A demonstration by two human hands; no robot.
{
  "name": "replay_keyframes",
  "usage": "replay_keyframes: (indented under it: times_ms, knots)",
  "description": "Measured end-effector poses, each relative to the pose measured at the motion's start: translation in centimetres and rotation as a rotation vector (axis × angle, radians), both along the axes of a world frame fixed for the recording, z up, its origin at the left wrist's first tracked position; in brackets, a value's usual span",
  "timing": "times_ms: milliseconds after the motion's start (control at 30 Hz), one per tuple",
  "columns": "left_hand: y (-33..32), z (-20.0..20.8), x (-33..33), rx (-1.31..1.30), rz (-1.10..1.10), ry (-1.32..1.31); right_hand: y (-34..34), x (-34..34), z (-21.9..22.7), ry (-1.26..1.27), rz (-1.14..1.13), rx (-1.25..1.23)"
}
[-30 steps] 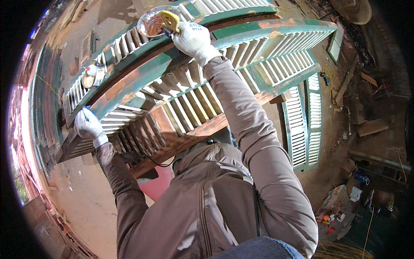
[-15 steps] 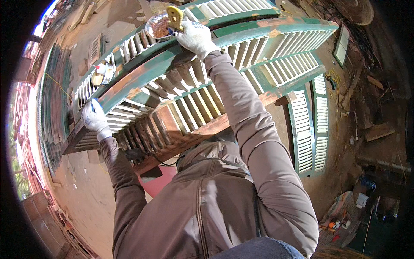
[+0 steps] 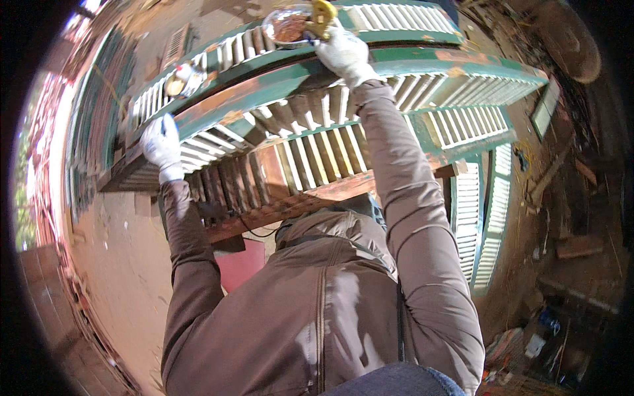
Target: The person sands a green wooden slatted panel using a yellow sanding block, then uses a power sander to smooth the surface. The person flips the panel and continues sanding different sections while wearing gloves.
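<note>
My right hand [image 3: 345,56], in a white glove, is closed round a yellow tool [image 3: 323,17] with a curved, handle-like shape; its working end is hidden. Beside it, a round bowl [image 3: 289,34] of reddish-brown stuff rests on the far louvred shutter [image 3: 242,51]. The nearer shutter [image 3: 228,113], green with worn orange patches and pale slats, stands on its long edge before me. At its left end my gloved left hand [image 3: 160,144] is closed over the top edge. A blue patch shows at that hand's fingertips.
A white container with a red top [image 3: 187,74] and a small round pale item [image 3: 174,87] sit on the far shutter. Stacked dark boards [image 3: 99,112] stand at left. More shutters [image 3: 487,218] lean at right. Wood scraps [image 3: 581,247] litter the right-hand ground.
The whole view has shifted, so shutters, bowl and hands appear further right. The yellow tool stays in my right hand by the bowl, and my left hand stays at the shutter's end.
</note>
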State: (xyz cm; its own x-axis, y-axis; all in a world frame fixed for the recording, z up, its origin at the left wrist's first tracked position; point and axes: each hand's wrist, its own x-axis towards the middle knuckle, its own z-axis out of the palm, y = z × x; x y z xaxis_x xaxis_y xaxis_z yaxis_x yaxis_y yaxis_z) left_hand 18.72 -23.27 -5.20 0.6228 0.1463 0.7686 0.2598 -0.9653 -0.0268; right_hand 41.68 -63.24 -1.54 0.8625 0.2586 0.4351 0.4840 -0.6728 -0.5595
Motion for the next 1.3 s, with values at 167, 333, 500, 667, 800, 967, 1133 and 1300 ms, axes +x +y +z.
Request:
replay_keyframes:
  times_ms: [167, 333, 500, 667, 800, 967, 1133, 1300]
  knots:
    - [-1.1, 1.2, -0.7, 0.006, -0.013, 0.003, -0.1, 0.2, -0.4, -0.02, 0.044, -0.009]
    - [-2.5, 3.3, -0.6, -0.094, -0.024, 0.117, -0.1, 0.4, -0.4, -0.101, 0.036, -0.025]
    - [-9.2, 6.0, 1.7, -0.023, -0.098, -0.23, -0.3, 0.4, -1.3, -0.234, -0.003, -0.038]
    - [-23.1, 8.4, 6.8, -0.199, -0.325, 0.036, -0.3, -0.5, -1.0, -0.167, -0.007, 0.012]
    - [-28.2, 5.1, 12.2, -0.365, -0.316, 0.214, -0.4, -1.2, 0.3, -0.069, 0.043, 0.08]
    - [-29.1, 3.4, 13.3, -0.176, -0.115, 0.257, -1.0, -1.7, 0.9, 0.0, 0.088, 0.209]
    - [-29.5, 3.2, 13.7, -0.148, -0.082, 0.239, -1.7, -1.4, 1.5, 0.057, 0.152, 0.268]
    - [-29.0, 2.6, 13.7, -0.113, -0.075, 0.194, -1.8, -1.4, 1.6, 0.158, 0.215, 0.25]
